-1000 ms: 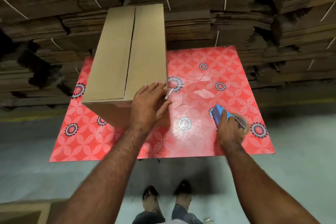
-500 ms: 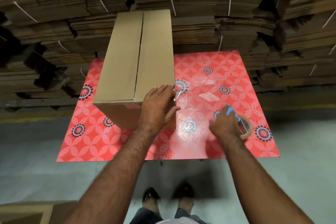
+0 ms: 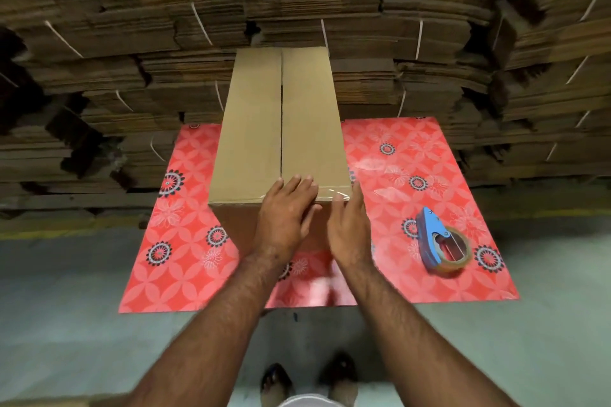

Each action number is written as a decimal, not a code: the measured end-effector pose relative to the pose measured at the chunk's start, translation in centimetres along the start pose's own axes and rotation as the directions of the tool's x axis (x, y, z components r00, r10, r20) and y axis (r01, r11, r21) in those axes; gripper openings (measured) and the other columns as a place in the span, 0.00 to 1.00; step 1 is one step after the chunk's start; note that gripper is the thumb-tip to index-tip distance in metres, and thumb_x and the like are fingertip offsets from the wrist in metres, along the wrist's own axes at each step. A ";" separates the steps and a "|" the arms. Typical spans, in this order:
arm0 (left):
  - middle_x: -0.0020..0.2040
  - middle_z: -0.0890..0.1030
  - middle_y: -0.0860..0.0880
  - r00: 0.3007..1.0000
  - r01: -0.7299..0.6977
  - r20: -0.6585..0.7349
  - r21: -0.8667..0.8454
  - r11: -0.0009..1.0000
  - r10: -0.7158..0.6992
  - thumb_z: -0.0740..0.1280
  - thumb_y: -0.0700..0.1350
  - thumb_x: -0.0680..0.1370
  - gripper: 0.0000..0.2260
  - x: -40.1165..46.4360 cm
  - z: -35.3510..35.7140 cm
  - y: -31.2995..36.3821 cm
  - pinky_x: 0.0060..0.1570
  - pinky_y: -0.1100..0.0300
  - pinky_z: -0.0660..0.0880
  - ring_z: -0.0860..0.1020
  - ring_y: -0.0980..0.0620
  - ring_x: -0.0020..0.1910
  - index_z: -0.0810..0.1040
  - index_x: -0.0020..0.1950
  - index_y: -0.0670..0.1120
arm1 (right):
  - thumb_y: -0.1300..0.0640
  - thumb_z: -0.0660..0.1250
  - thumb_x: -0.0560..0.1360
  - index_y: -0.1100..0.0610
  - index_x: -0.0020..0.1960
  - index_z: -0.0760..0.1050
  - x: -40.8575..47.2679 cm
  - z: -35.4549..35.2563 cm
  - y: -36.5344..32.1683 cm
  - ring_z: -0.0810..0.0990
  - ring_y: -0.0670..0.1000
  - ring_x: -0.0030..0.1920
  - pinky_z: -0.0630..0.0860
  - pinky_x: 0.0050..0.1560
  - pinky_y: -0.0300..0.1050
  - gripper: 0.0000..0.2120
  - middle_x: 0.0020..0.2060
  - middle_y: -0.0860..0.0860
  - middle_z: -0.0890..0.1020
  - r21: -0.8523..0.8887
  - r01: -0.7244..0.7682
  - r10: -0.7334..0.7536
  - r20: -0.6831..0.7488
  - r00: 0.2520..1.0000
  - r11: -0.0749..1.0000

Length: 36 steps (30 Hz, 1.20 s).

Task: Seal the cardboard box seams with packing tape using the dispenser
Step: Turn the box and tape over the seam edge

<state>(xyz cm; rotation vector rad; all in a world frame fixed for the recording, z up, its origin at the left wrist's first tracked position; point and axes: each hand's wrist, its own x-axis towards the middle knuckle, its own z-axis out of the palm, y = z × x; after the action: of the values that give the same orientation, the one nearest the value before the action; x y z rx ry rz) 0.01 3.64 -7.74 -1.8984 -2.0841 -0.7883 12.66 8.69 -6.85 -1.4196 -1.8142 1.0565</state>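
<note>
A tall brown cardboard box (image 3: pixel 254 129) stands on a red patterned table (image 3: pixel 185 261), its top flaps closed with a dark seam running down the middle. A strip of clear tape (image 3: pixel 330 193) lies across the box's near right edge. My left hand (image 3: pixel 286 211) rests flat on the near edge of the top, fingers spread. My right hand (image 3: pixel 348 228) is open against the box's near right corner, beside the tape strip. The blue tape dispenser (image 3: pixel 441 241) with its roll of clear tape lies alone on the table to the right.
Tall stacks of flattened cardboard (image 3: pixel 429 43) tied with white string fill the wall behind the table. The grey floor (image 3: pixel 66 340) lies in front, and my feet (image 3: pixel 307 377) show below the table's near edge.
My right hand let go of the dispenser, which now lies on the table, and moved left to the box corner. The box now sits centred in view, squared to me.
</note>
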 end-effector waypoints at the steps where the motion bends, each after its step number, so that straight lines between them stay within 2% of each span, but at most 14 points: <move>1: 0.63 0.82 0.46 1.000 -0.003 0.004 0.001 1.000 0.003 0.63 0.49 0.78 0.14 0.1 0.0 -0.1 0.65 0.48 0.71 0.79 0.45 0.62 0.81 0.59 0.45 | 0.51 0.55 0.85 0.57 0.80 0.56 0.2 -0.1 0.4 0.69 0.57 0.73 0.64 0.69 0.43 0.26 0.76 0.56 0.67 0.002 0.015 -0.015 0.011 1.000 1.000; 3: 0.62 0.82 0.46 1.000 0.003 0.007 -0.002 1.000 -0.003 0.65 0.47 0.77 0.13 0.2 0.0 -0.1 0.65 0.48 0.71 0.80 0.45 0.62 0.81 0.59 0.45 | 0.48 0.54 0.84 0.54 0.79 0.58 0.4 -0.4 0.9 0.72 0.56 0.70 0.69 0.67 0.48 0.26 0.74 0.54 0.70 -0.013 -0.004 0.005 0.059 0.998 1.000; 6: 0.63 0.82 0.45 0.999 -0.022 0.023 -0.022 1.000 0.023 0.63 0.46 0.76 0.15 0.2 -0.4 0.0 0.64 0.46 0.72 0.80 0.44 0.62 0.81 0.60 0.44 | 0.48 0.51 0.80 0.59 0.80 0.56 0.2 -0.7 -0.2 0.61 0.56 0.78 0.59 0.76 0.49 0.32 0.78 0.57 0.63 -0.227 0.119 -0.129 -0.027 0.991 0.967; 9: 0.66 0.80 0.44 0.996 -0.040 0.078 -0.038 0.998 0.043 0.61 0.45 0.75 0.20 0.1 -0.8 -0.5 0.66 0.46 0.71 0.78 0.43 0.65 0.80 0.65 0.43 | 0.53 0.52 0.80 0.61 0.78 0.62 -1.2 0.4 -1.1 0.58 0.54 0.79 0.55 0.77 0.55 0.28 0.78 0.56 0.64 -0.535 0.401 -0.445 0.052 0.894 0.743; 11: 0.68 0.78 0.43 0.992 -0.071 0.101 -0.049 0.996 0.076 0.65 0.41 0.76 0.20 -0.3 -0.7 -1.2 0.69 0.46 0.69 0.76 0.43 0.68 0.77 0.68 0.42 | 0.55 0.53 0.81 0.61 0.77 0.64 -1.7 0.6 0.0 0.61 0.54 0.78 0.56 0.77 0.56 0.26 0.77 0.56 0.66 -0.622 0.505 -0.528 0.167 0.833 0.599; 15: 0.68 0.78 0.42 0.994 -0.103 0.033 0.030 0.994 0.102 0.66 0.43 0.80 0.17 -1.9 -1.8 -4.6 0.70 0.46 0.69 0.76 0.43 0.68 0.77 0.69 0.40 | 0.59 0.53 0.80 0.62 0.76 0.66 0.0 -1.0 2.0 0.67 0.57 0.75 0.61 0.74 0.53 0.25 0.75 0.58 0.69 -0.659 0.489 -0.517 0.173 0.838 0.572; 19: 0.71 0.76 0.45 0.999 -0.038 -0.001 0.155 0.987 0.039 0.69 0.42 0.78 0.21 -3.7 -3.9 -7.5 0.71 0.44 0.67 0.73 0.44 0.71 0.75 0.71 0.43 | 0.57 0.54 0.80 0.62 0.76 0.65 0.5 -1.8 1.4 0.65 0.56 0.76 0.54 0.76 0.58 0.25 0.75 0.58 0.68 -0.777 0.392 -0.500 0.117 0.858 0.492; 21: 0.71 0.76 0.45 0.999 -0.039 -0.021 0.132 0.991 0.042 0.66 0.44 0.80 0.18 -3.7 -3.9 -7.2 0.70 0.44 0.68 0.73 0.44 0.71 0.76 0.71 0.43 | 0.55 0.55 0.82 0.62 0.75 0.68 -0.1 -0.7 0.1 0.64 0.56 0.77 0.56 0.76 0.59 0.24 0.74 0.57 0.70 -0.783 0.415 -0.554 0.109 0.825 0.464; 23: 0.71 0.76 0.45 0.998 -0.054 -0.012 0.121 0.991 0.055 0.67 0.43 0.79 0.19 -3.3 -3.6 -7.0 0.70 0.45 0.68 0.73 0.44 0.71 0.76 0.71 0.43 | 0.54 0.56 0.82 0.62 0.73 0.70 -0.7 1.8 -1.1 0.67 0.57 0.75 0.60 0.75 0.58 0.22 0.73 0.58 0.72 -0.727 0.544 -0.640 0.188 0.745 0.419; 26: 0.71 0.76 0.44 0.997 -0.075 0.025 0.134 0.988 0.072 0.72 0.38 0.75 0.24 -3.4 -3.6 -7.5 0.70 0.45 0.68 0.73 0.44 0.71 0.75 0.72 0.43 | 0.62 0.57 0.78 0.64 0.72 0.72 -0.8 3.8 -1.0 0.72 0.58 0.72 0.62 0.73 0.55 0.23 0.70 0.59 0.74 -0.657 0.658 -0.680 0.292 0.672 0.368; 30: 0.71 0.76 0.44 0.994 -0.104 -0.020 0.135 0.985 0.108 0.70 0.35 0.77 0.22 -4.0 -4.0 -8.8 0.70 0.45 0.69 0.74 0.44 0.70 0.75 0.71 0.42 | 0.70 0.54 0.70 0.65 0.70 0.74 0.7 0.6 0.6 0.76 0.59 0.68 0.62 0.73 0.52 0.29 0.67 0.60 0.77 -0.640 0.656 -0.709 0.238 0.664 0.400; 32: 0.71 0.76 0.44 0.998 -0.049 -0.029 0.125 0.991 0.053 0.72 0.32 0.73 0.27 -4.9 -4.5 -9.8 0.71 0.45 0.67 0.73 0.44 0.71 0.74 0.72 0.42 | 0.73 0.57 0.68 0.64 0.70 0.74 1.0 -0.6 1.1 0.76 0.59 0.68 0.63 0.73 0.52 0.31 0.67 0.60 0.77 -0.656 0.639 -0.701 0.229 0.676 0.402; 34: 0.71 0.75 0.44 0.999 0.008 -0.044 0.103 0.995 -0.003 0.74 0.32 0.71 0.29 -5.5 -4.9 -10.8 0.72 0.44 0.66 0.72 0.43 0.72 0.75 0.72 0.42 | 0.70 0.59 0.70 0.64 0.70 0.74 1.0 -0.5 1.1 0.76 0.59 0.68 0.64 0.73 0.53 0.28 0.67 0.60 0.77 -0.657 0.622 -0.683 0.218 0.698 0.426; 36: 0.70 0.77 0.43 0.997 0.038 -0.074 0.042 0.998 -0.035 0.72 0.41 0.77 0.21 -5.6 -5.3 -10.9 0.71 0.44 0.69 0.73 0.42 0.71 0.76 0.69 0.41 | 0.60 0.58 0.78 0.63 0.69 0.76 0.5 0.4 0.4 0.76 0.59 0.68 0.64 0.74 0.55 0.21 0.67 0.60 0.78 -0.657 0.591 -0.663 0.182 0.726 0.468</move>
<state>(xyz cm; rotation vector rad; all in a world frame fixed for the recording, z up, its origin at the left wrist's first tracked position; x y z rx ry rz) -10.73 -4.15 -8.77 -1.7870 -2.0803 -0.8007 12.46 9.10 -7.39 -0.9157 -2.4892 -0.1193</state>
